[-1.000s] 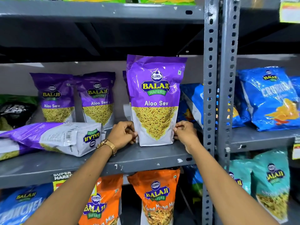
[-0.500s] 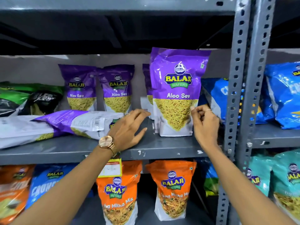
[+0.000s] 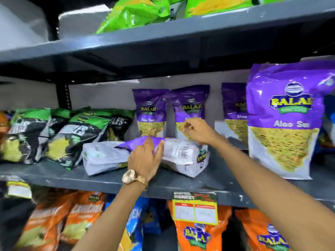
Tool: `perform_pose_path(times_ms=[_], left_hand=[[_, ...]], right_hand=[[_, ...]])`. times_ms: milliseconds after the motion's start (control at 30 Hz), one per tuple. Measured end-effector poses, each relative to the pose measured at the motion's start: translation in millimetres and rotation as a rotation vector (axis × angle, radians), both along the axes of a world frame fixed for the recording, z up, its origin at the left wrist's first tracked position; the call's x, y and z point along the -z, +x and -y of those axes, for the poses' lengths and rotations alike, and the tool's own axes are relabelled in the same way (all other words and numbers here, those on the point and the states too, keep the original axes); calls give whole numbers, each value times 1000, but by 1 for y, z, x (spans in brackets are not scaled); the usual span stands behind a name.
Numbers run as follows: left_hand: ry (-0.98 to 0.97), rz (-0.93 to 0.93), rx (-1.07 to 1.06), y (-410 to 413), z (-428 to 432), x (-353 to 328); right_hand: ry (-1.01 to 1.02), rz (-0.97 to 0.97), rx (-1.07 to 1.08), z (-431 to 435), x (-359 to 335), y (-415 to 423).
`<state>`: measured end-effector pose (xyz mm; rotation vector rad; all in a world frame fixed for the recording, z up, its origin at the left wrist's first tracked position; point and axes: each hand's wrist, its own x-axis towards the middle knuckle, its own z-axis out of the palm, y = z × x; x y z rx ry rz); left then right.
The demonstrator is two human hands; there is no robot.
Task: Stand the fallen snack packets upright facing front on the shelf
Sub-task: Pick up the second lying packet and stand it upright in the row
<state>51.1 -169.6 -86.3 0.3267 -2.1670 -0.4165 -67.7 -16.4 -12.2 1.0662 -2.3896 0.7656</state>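
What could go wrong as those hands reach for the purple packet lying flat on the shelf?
The fallen packet overlaps a second flat packet, so lifting it may drag that one toward the shelf edge. The right hand hovers close to two upright Aloo Sev packets behind and could knock them over. The left hand only rests on top, with no visible grip, so the glossy packet may slip.

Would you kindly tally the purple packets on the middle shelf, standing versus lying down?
Standing purple packets: 4
Lying purple packets: 2
Total: 6
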Motion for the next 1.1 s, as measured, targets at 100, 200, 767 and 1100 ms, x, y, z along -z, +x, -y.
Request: perform_pose_path(times_ms=[100,200,767,1100], left_hand=[[253,154,21,-5,22,12],[346,200,85,-11,28,16],[275,139,383,-68,-26,-29],[114,172,438,-126,-9,-31]], right_hand=[[183,347,97,23,-7,-23],[387,648,114,33,2,-44],[-806,396,203,-2,44,-14],[-811,442,198,-6,65,-41]])
